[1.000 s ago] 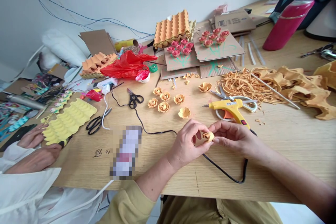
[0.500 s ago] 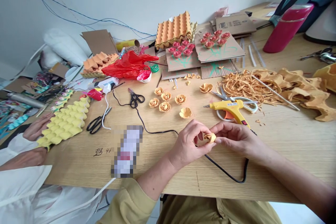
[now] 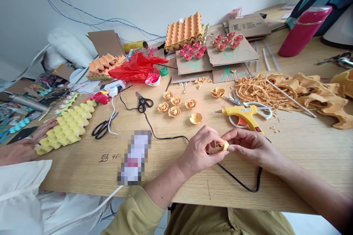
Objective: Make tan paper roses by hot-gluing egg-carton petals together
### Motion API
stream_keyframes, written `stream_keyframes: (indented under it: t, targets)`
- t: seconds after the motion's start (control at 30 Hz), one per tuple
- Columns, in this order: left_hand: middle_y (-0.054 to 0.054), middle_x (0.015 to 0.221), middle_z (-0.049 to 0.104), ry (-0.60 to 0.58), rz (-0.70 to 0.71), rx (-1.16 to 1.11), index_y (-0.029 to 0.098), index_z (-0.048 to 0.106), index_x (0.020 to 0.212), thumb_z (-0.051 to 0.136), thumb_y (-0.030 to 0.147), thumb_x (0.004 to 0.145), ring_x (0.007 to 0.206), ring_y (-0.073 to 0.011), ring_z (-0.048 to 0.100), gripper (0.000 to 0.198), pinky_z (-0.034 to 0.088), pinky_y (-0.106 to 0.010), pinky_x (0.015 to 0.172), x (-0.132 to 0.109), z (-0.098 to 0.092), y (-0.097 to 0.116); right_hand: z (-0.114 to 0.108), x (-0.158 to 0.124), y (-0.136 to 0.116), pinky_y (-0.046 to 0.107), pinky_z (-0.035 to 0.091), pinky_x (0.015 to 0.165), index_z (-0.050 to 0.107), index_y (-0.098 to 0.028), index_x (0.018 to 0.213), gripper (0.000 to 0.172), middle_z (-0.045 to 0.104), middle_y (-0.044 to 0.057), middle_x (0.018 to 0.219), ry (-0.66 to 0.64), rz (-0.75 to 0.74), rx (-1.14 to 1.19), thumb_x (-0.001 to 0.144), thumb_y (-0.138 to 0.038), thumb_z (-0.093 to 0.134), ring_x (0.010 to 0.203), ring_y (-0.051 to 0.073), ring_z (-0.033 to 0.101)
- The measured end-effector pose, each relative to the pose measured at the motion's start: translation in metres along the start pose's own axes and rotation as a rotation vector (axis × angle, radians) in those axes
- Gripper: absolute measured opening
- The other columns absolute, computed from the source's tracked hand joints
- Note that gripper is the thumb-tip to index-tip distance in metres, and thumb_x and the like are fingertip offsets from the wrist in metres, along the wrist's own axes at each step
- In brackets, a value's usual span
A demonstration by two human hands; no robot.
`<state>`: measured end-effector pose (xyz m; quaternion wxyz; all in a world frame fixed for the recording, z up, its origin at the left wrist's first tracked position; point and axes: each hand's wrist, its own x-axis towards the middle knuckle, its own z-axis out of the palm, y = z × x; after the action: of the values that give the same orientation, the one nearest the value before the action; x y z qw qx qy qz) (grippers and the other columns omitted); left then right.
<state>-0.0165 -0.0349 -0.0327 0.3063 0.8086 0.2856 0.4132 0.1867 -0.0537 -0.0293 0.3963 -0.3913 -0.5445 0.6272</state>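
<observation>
A small rolled, yellow-orange flower piece is pinched between both hands above the near edge of the table. My left hand grips it from the left with curled fingers, which hide part of it. On its right side, the thumb and fingers of my right hand are closed on it. Just beyond the hands lies a yellow glue gun, resting over white-handled scissors. An open petal cup sits in front of my left hand, near several finished orange flowers.
A co-worker's hands hold a yellow egg tray at the left. Black scissors, a blurred phone and a black cord lie on the table. Orange scraps and a pink bottle are at right; pink flowers stand on cardboard behind.
The flower piece has turned slightly between my fingers, while both hands keep nearly the same place. The co-worker's hands and egg tray have shifted a little at the left. The view moved slightly.
</observation>
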Motion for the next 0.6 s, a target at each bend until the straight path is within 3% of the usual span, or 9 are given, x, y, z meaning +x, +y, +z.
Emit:
stream_keyframes:
  t: [0.2,0.6]
  targets:
    - [-0.002,0.088,0.057,-0.014,-0.003,0.018,0.02,0.059,0.09,0.074,0.021,0.082,0.07,-0.0107,0.054,0.017,0.05,-0.022,0.06,-0.0002,-0.0004,0.0025,0.0013,-0.0003,0.0,0.035,0.059,0.077,0.074,-0.021,0.093,0.031,0.076,0.007,0.089,0.009,-0.007,-0.018,0.079,-0.049,0.077,0.083,0.021,0.07]
    - [-0.005,0.089,0.062,0.046,0.09,0.149,0.02,0.059,0.094,0.07,0.019,0.084,0.083,-0.0163,0.061,0.015,0.055,-0.029,0.074,0.0016,0.0002,0.0063,0.0017,-0.0001,0.0037,0.034,0.059,0.076,0.074,-0.021,0.094,0.032,0.075,0.006,0.087,0.046,-0.024,-0.015,0.079,-0.049,0.078,0.081,0.02,0.069]
